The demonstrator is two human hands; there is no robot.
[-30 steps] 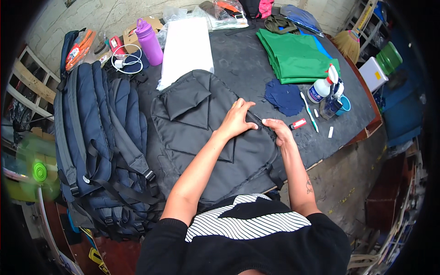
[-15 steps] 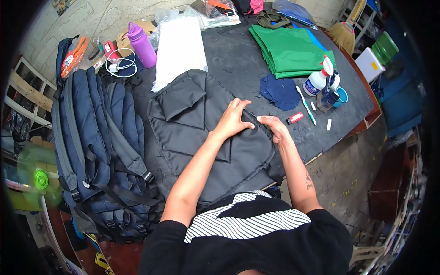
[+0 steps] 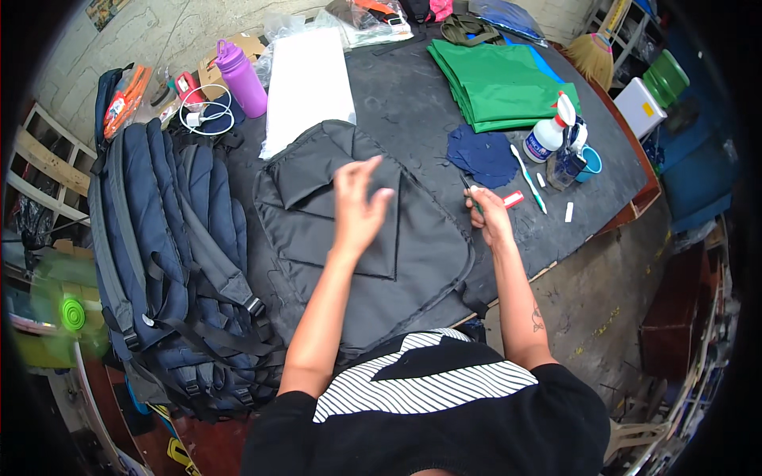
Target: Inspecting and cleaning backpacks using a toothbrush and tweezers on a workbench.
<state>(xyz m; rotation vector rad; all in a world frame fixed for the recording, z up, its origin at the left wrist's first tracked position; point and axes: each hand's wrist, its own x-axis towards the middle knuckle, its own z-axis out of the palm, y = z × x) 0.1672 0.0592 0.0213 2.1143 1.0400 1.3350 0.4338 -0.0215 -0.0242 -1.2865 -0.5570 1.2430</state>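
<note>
A black fabric bag (image 3: 397, 305) lies flat on the dark table in front of me, with a folded pocket flap near its top. My left hand (image 3: 359, 208) hovers over its middle, fingers spread and holding nothing, slightly blurred. Off the bag's right edge, my right hand (image 3: 492, 216) is closed around a slim, dark, pointed tool (image 3: 466, 182). Only the tool's tip and a hint of green show between the fingers, so its kind is unclear. Close by lie a red and white small box (image 3: 513, 199), a toothbrush (image 3: 529, 181) and a dark blue cloth scrap (image 3: 481, 155).
Dark blue backpacks (image 3: 171, 254) are piled at the left. Behind the bag are a white sheet stack (image 3: 311, 87) and a purple bottle (image 3: 242, 79). Folded green material (image 3: 504, 83), a spray bottle (image 3: 548, 135) and a blue cup (image 3: 590, 163) stand toward the right table edge.
My left hand has lifted off the bag's right edge and moved left. The right hand has shifted slightly right, away from the bag, with the pointed tool in it.
</note>
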